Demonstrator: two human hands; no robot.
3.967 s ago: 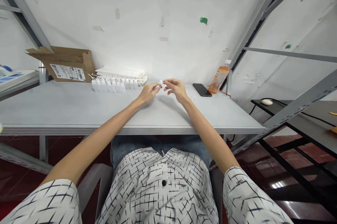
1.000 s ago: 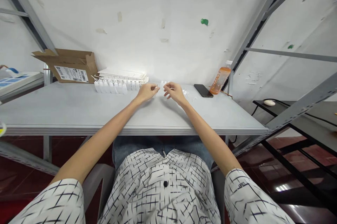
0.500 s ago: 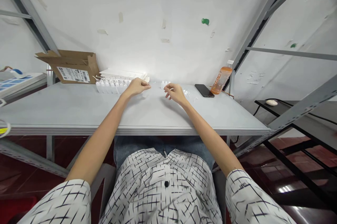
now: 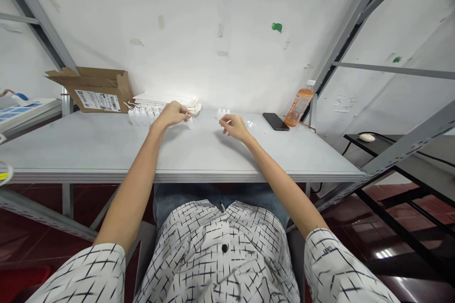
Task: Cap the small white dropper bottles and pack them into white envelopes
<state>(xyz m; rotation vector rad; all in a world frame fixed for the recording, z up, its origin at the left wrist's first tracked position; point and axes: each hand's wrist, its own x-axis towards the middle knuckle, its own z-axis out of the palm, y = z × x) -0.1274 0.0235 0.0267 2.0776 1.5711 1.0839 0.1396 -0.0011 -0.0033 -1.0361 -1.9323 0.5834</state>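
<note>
My left hand (image 4: 174,113) is closed, its thumb and fingertips pinching the top of a small white bottle-like piece (image 4: 191,124) just over the table. To its left stands a row of similar white pieces (image 4: 142,117) with thin tips, partly hidden by the hand. My right hand (image 4: 235,127) is raised above the table with thumb and forefinger together. Whatever it may hold is too small to see. Just behind it is a short group of white pieces (image 4: 223,113), and to its right lies a little pile of small white bits (image 4: 250,125).
White flat sheets (image 4: 149,97) are stacked behind the row, beside an opened cardboard box (image 4: 97,92). On the right are a black phone (image 4: 276,122) and a bottle of orange drink (image 4: 299,106). The grey table (image 4: 209,156) meets a white wall; metal posts frame both sides.
My left hand has moved left and the white piece now shows hanging below its fingertips. My right hand has shifted slightly left, its fingers drawn closer together.
</note>
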